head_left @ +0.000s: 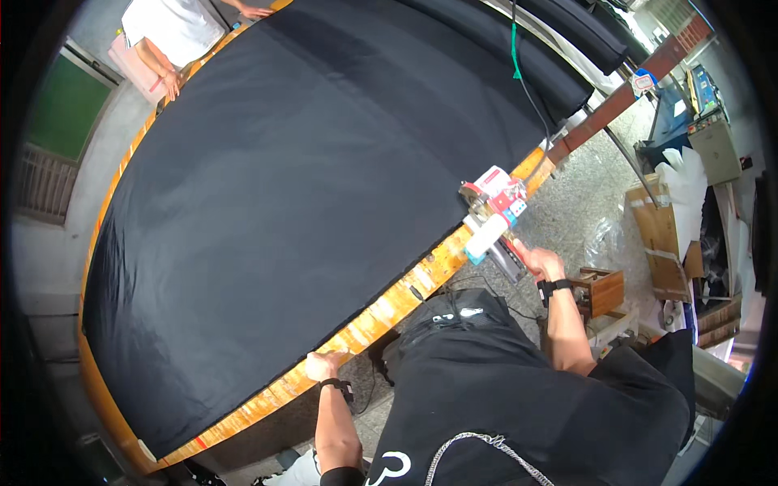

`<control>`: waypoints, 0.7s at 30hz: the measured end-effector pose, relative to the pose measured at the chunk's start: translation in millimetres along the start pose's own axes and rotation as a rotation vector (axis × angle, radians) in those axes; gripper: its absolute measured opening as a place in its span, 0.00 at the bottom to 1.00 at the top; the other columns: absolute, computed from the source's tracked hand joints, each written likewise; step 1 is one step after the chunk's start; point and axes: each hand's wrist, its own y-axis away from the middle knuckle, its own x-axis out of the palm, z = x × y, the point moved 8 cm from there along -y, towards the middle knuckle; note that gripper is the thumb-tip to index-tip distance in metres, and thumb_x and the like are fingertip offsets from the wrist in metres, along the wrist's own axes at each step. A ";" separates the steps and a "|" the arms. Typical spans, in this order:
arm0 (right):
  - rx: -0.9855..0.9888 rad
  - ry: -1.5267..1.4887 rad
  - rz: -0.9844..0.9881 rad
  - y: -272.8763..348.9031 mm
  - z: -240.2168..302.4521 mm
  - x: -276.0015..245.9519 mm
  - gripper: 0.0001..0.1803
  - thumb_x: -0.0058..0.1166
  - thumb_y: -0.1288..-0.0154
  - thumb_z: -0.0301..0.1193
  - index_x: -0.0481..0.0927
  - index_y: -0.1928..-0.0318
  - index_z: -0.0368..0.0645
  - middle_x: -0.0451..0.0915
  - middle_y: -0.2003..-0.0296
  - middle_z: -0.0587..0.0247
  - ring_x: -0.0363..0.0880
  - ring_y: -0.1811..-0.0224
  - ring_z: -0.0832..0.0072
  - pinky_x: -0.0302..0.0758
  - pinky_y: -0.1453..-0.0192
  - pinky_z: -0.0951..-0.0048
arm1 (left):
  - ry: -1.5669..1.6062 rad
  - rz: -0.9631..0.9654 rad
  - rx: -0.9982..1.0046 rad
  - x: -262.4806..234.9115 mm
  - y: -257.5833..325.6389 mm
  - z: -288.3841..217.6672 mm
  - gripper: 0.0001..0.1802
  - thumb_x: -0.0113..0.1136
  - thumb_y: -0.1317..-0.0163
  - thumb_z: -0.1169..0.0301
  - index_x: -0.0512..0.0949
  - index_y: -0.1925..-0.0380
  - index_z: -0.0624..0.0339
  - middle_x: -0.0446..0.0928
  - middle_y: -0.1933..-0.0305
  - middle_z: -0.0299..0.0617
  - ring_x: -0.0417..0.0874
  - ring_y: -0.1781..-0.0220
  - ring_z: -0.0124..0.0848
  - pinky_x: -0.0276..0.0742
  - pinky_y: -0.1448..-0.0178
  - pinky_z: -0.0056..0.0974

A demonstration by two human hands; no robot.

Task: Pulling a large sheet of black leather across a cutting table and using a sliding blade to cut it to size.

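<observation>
Cloth cutter [492, 212]: one, a handheld electric machine with a round blade guard, red and white body and a pale handle with teal ends. It stands at the table's near edge, on the border of the black fabric, just beyond the right hand's fingertips. One black cable [527, 89] runs up from it across the fabric.

Right hand [541, 262]: one, with a black wrist strap. Fingers curl inward at the rear of the cutter, at its dark base; whether they clamp it or only rest against it cannot be told.

Left hand [322, 365]: one, also with a black wrist strap. Fingers bent and pressed together, lying on the wooden table edge [381, 312], just short of the fabric's hem.

Black fabric [292, 186]: one broad spread, laid flat and covering nearly the whole table beyond both sets of fingers. Further dark rolls [567, 65] lie along the far right side.

Second person [174, 32]: one, in a white top, at the far end of the table, well apart from both hands, own hands on the fabric's edge.

Surface: one long table, wood rim showing orange-brown.

Room: speckled stone floor [567, 211]. One small wooden box [601, 292] near the right wrist. Cardboard cartons [660, 235] and white bags [685, 174] further right. One green door [65, 105] at far left.
</observation>
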 end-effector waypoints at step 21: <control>-0.547 -1.092 0.225 -32.1 293.9 -93.9 0.50 0.42 0.40 0.77 0.58 0.33 0.50 0.81 0.67 0.59 0.77 0.75 0.75 0.76 0.68 0.72 | -0.038 0.014 -0.046 8.2 4.3 12.9 0.42 0.84 0.75 0.36 0.88 0.67 0.60 0.88 0.62 0.47 0.91 0.59 0.40 0.84 0.52 0.40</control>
